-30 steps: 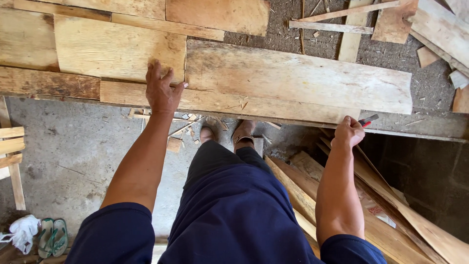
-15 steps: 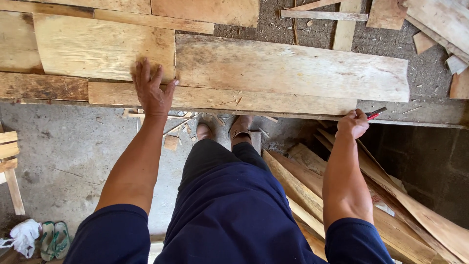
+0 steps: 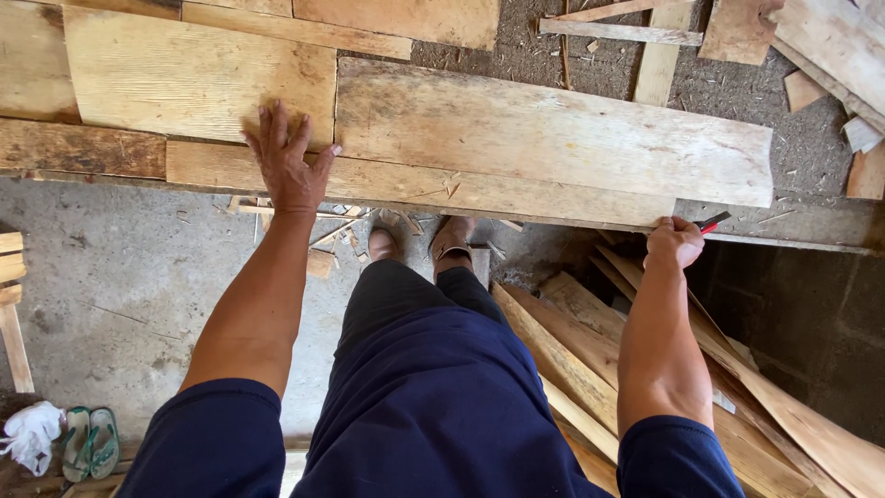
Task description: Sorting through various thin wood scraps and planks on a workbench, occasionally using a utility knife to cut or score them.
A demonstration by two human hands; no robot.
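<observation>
Rough, matt raw-wood plank [image 3: 553,138] under the left hand [image 3: 288,166]; beside it gritty concrete floor [image 3: 120,267], glossy red-black pencil [image 3: 712,222].

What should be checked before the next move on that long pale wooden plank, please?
1. Left hand flat on the long pale wooden plank: ok, fingers spread.
2. Right hand at the plank's near edge: ok.
3. Red and black pencil in the right hand's grip: ok, tip pointing right.
4. Any line marked on the plank: cannot tell.
5. Footing: not ok, wood chips lie around the feet.
6. Slanted offcut boards beside the right leg: not ok, close to it.
</observation>
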